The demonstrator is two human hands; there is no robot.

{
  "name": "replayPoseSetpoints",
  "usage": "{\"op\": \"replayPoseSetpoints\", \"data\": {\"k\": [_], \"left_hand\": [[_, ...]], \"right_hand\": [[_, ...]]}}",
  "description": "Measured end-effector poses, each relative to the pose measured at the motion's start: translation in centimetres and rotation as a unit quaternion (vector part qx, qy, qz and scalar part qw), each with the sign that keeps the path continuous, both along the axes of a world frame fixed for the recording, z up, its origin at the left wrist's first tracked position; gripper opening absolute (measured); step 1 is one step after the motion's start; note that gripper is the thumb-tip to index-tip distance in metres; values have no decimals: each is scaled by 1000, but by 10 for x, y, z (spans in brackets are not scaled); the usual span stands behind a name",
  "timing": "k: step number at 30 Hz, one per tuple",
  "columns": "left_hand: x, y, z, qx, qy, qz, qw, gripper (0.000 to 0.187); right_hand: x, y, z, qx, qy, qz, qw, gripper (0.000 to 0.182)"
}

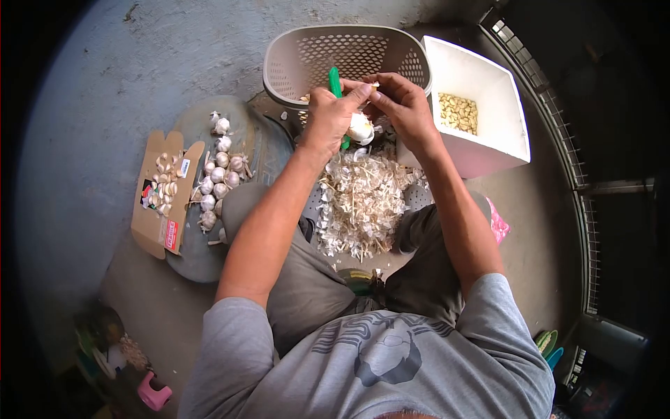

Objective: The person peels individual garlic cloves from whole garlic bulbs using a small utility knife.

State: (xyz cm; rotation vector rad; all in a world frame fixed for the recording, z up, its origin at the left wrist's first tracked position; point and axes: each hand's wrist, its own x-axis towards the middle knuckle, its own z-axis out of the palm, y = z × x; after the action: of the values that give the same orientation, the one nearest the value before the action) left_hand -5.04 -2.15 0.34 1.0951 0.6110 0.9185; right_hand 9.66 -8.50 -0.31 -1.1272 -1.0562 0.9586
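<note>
My left hand (328,120) is closed around a slim green tool (334,81), perhaps a knife. Its top end rises above my knuckles and a lower green part shows beneath; no blade can be made out. Against that palm sits a white, partly opened garlic bulb (361,129). My right hand (406,112) pinches a small garlic clove (375,86) between thumb and fingers, close to my left thumb. Both hands are over the near rim of a grey-brown perforated basket (342,52). Directly below lies a heap of dry garlic skins (363,202), between my feet.
To the right, a white foam box (513,105) holds peeled cloves (458,114). On the left, several whole garlic bulbs (220,174) lie on a grey rounded surface (192,255), beside a cardboard piece (150,223) bearing loose cloves (165,185). A metal-framed edge (558,126) runs along the right.
</note>
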Motion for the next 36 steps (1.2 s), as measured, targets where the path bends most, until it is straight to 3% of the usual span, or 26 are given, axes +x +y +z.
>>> {"op": "replayPoseSetpoints", "data": {"k": [3, 9, 12, 15, 18, 21, 25, 31, 34, 36], "left_hand": [[2, 0, -1, 91, 44, 19, 995, 16], [1, 4, -5, 115, 98, 26, 988, 13], [7, 5, -12, 224, 68, 57, 971, 15], [9, 6, -16, 318, 108, 82, 938, 16], [6, -3, -7, 256, 167, 84, 948, 19], [9, 4, -11, 258, 134, 104, 951, 21], [7, 3, -8, 200, 141, 124, 962, 21], [12, 13, -21, 152, 163, 133, 966, 22], [13, 18, -26, 121, 181, 155, 964, 21], [11, 22, -28, 87, 141, 137, 977, 19]], "right_hand": [[-4, 1, 2, 29, -109, -45, 993, 23], [4, -6, 12, -58, -111, -34, 992, 27], [7, -5, 8, -73, -166, -48, 982, 29], [6, -3, 3, -69, -225, -58, 970, 29], [3, -5, 6, -134, -132, -22, 982, 28], [-8, -2, 3, -58, -82, -42, 994, 27], [-19, 7, -9, 8, -74, -68, 995, 25], [-24, 13, -20, -9, -92, -104, 990, 23], [-27, 11, -19, 22, -88, -69, 993, 21], [-27, 9, -16, -19, 28, -39, 999, 20]]}}
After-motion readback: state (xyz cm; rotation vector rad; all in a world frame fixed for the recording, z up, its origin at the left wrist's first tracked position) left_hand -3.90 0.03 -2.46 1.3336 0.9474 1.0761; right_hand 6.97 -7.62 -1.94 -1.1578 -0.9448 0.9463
